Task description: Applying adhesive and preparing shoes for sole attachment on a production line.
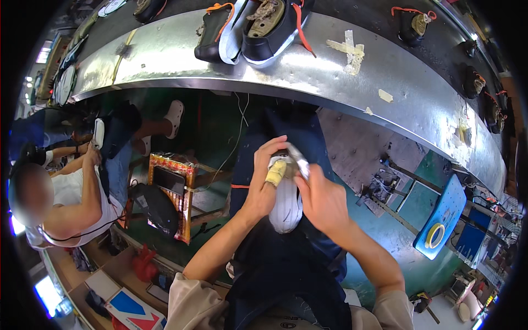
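Above my lap, a whitish shoe-shaped piece [286, 211], like a shoe bottom or sole, points its rounded end toward me. My left hand [263, 181] grips its far left side, fingers wrapped over the far end. Yellow tape is wound around the left thumb, which lies across the piece. On the other side, my right hand [323, 199] is closed on a narrow, curved silvery strip [298, 159] at the far right edge of the piece. The strip's kind is unclear, and the right fingertips are partly hidden.
A metal-edged bench [165, 58] curves across ahead, bearing black shoes [264, 33] with orange laces. At left sits another person [82, 192] holding a white sole [99, 133]. A blue stool [446, 212] with a tape roll [434, 235] stands at right; boxes [135, 308] lie lower left.
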Tool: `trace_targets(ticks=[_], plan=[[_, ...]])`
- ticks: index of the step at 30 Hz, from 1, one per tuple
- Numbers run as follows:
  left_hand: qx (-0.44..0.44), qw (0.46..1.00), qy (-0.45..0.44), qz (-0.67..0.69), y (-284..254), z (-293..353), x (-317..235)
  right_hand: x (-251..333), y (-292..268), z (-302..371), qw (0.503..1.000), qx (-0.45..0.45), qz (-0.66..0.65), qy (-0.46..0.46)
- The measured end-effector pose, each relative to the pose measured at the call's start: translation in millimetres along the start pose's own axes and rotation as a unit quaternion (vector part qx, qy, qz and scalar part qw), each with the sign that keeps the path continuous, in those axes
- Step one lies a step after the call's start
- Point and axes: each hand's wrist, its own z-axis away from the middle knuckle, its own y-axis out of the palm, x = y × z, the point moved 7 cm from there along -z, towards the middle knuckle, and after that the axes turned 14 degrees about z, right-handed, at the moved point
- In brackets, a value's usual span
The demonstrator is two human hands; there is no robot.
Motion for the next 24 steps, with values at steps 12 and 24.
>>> trace_targets(ticks=[12,24], plan=[[-0.029,0.902,-0.264,0.34,0,0,45,17,25,32,0.896,0.296,0.15,-0.296],[-0.151,0.884,-0.306,0.319,6,135,45,6,4,20,0.86,0.257,0.28,-0.34]])
